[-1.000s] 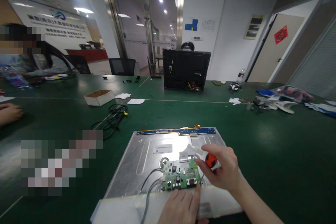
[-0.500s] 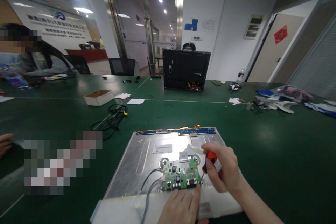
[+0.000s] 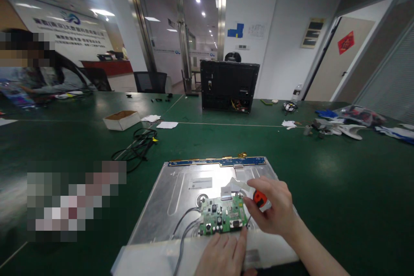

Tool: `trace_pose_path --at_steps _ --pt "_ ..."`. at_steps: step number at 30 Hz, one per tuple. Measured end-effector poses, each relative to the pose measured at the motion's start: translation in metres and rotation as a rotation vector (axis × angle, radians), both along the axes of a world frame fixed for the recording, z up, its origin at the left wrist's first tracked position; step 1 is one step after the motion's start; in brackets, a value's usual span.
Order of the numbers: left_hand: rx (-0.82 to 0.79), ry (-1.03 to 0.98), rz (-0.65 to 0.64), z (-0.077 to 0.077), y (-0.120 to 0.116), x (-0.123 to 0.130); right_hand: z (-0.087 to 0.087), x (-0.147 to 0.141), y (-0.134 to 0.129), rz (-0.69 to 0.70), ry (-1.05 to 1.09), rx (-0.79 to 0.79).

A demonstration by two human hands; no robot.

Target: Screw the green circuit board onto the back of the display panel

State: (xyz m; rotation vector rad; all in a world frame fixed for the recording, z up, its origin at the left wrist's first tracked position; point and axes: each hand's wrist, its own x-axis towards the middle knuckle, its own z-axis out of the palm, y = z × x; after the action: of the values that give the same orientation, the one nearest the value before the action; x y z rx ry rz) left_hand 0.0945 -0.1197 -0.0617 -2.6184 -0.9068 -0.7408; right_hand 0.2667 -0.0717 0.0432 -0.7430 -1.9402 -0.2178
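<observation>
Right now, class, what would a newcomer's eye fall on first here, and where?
Probably the green circuit board first, on the silvery metal panel at bottom centre, with the left hand at its near edge and the right hand around a red-handled screwdriver at its right. Beyond, a black monitor housing with exposed wires stands on the green table, and a red diamond sign marks the door at far right.
</observation>
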Motion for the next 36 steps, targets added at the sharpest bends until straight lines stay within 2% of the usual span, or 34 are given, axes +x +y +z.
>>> trace_pose_path --at_steps 6,17,25,31,36 --pt "-0.052 0.014 0.002 0.0014 -0.0011 -0.0012 0.0053 0.001 -0.0016 0.114 0.024 -0.078" --pt "-0.03 0.018 0.003 0.006 -0.0013 0.0004 0.008 0.0009 -0.0036 0.078 0.029 -0.052" --pt "-0.006 0.018 0.007 0.0049 -0.0007 0.0014 0.0026 -0.0005 -0.0029 -0.011 0.034 -0.001" --pt "-0.02 0.007 0.0 0.0048 -0.0007 0.0008 -0.0008 -0.0006 0.0005 0.025 0.011 -0.025" --pt "-0.035 0.002 -0.001 0.0039 -0.0009 0.0 0.0008 0.0019 -0.0001 0.116 0.014 -0.101"
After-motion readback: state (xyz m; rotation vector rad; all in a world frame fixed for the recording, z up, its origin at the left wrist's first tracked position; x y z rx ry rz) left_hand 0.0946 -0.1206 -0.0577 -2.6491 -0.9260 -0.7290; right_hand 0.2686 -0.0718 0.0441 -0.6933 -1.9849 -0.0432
